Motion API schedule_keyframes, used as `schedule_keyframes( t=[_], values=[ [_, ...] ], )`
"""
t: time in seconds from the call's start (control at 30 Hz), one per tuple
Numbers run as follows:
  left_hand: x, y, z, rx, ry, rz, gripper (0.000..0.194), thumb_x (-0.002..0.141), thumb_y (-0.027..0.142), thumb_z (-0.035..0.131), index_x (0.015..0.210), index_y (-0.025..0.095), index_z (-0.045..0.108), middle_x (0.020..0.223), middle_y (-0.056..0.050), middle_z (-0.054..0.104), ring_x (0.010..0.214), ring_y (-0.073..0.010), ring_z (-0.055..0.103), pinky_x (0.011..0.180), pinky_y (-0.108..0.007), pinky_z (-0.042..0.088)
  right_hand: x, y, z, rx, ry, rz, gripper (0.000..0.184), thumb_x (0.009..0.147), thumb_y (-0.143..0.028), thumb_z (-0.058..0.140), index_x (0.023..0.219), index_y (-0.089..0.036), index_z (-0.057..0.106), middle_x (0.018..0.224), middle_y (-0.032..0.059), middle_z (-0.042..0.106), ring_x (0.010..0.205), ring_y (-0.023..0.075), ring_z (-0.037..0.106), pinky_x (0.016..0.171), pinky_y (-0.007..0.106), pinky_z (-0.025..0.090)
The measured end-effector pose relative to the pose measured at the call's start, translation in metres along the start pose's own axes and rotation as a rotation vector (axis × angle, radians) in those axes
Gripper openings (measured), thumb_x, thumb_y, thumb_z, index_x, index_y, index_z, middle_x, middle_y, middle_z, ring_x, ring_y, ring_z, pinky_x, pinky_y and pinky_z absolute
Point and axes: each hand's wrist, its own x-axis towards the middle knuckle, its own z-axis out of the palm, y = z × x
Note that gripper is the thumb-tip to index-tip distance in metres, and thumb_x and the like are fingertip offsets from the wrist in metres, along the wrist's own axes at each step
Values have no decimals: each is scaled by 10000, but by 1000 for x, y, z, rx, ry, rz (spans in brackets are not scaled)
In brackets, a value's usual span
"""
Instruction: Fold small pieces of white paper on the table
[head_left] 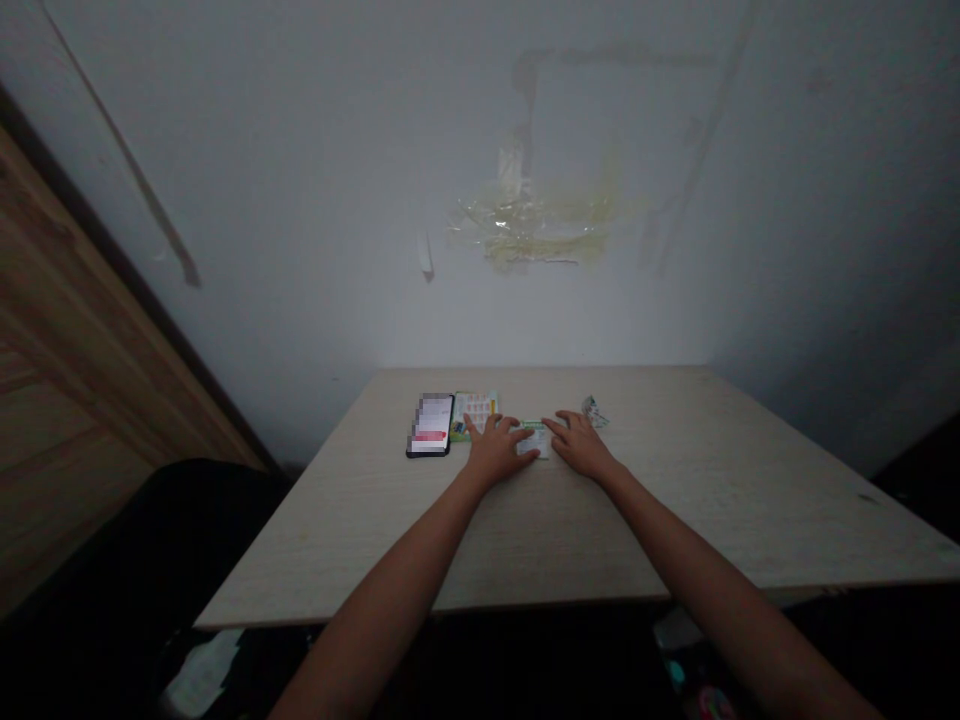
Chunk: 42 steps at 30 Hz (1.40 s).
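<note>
Near the middle of the frame we see a small printed paper [535, 442] lying on the counter [675, 520] between two hands. The left hand [495, 450] is spread, its fingers over the paper's left side; the right hand [582, 443] is loosely spread at its right edge. Neither looks closed on anything.

We judge that uneven pressure could skew or crease the paper, thin as it seems. A leftward sweep of the left hand might nudge the printed booklet [481, 406] just beyond it, and the phone [430, 428] alongside; the right hand could brush the crumpled wrapper [593, 410] behind it.

The left hand hides the paper's left part and the booklet's lower right corner. The phone's screen is partly pixelated, the print too small to read, and we cannot tell how firmly the fingertips press.
</note>
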Motion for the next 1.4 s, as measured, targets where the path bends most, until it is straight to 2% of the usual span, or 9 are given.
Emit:
schedule_keyframes(
  t=[0.2, 0.3, 0.4, 0.5, 0.7, 0.93, 1.17, 1.4],
  values=[
    [-1, -5, -3, -13, -41, 50, 556, 809, 728, 543, 1288, 451, 598, 1390, -27, 542, 1352, -362, 352, 1036, -827, -73, 2, 9, 5, 119, 73, -12, 547, 881, -255, 541, 1423, -186, 515, 1396, 154, 523, 1313, 297, 438, 1117, 498, 330],
    [0, -8, -5, -13, -77, 65, 611, 788, 754, 540, 1314, 445, 579, 1386, -48, 524, 1351, -364, 348, 1042, -825, -49, 2, 15, 4, 253, 108, -95, 483, 841, -265, 617, 1321, -219, 616, 1351, 127, 579, 1275, 287, 493, 1098, 518, 359],
    [0, -9, -7, -12, -87, 76, 616, 797, 748, 532, 1329, 438, 569, 1361, -60, 518, 1347, -360, 353, 1041, -827, -39, 2, 18, 0, 370, 80, -207, 380, 806, -275, 695, 1185, -253, 706, 1278, 99, 645, 1214, 269, 556, 1077, 509, 394],
    [-1, -9, -7, -21, -93, 68, 611, 803, 737, 538, 1327, 425, 574, 1336, -67, 520, 1335, -347, 368, 1051, -818, -30, 2, 16, -4, 437, 20, -274, 369, 753, -320, 781, 1113, -251, 740, 1229, 96, 681, 1182, 263, 587, 1066, 486, 416],
    [0, -13, -8, -50, -76, 89, 572, 797, 688, 599, 1293, 404, 606, 1306, -60, 552, 1318, -324, 399, 1067, -796, -61, 0, 9, -12, 482, -50, -249, 285, 786, -336, 759, 1053, -235, 763, 1224, 98, 693, 1168, 246, 610, 1062, 450, 438],
    [2, -19, -14, -78, -98, 93, 547, 764, 705, 624, 1221, 408, 660, 1293, -34, 600, 1317, -336, 404, 1065, -801, -66, 0, 6, -16, 518, -76, -220, 238, 835, -363, 710, 1017, -225, 775, 1211, 109, 701, 1176, 258, 613, 1068, 466, 431],
    [3, -17, -17, -90, -88, 86, 449, 843, 664, 559, 1165, 383, 699, 1272, -35, 627, 1323, -333, 405, 1068, -798, -70, 1, 10, -12, 511, -44, -234, 229, 840, -379, 701, 997, -231, 781, 1188, 100, 709, 1161, 249, 615, 1043, 435, 449],
    [3, -12, -18, -112, -59, 67, 390, 870, 618, 565, 1100, 348, 727, 1240, -36, 659, 1286, -298, 449, 1073, -782, -96, 1, 4, -10, 408, 32, -215, 216, 774, -404, 773, 921, -246, 791, 1095, 80, 712, 1091, 250, 612, 1000, 410, 462]
  ],
)
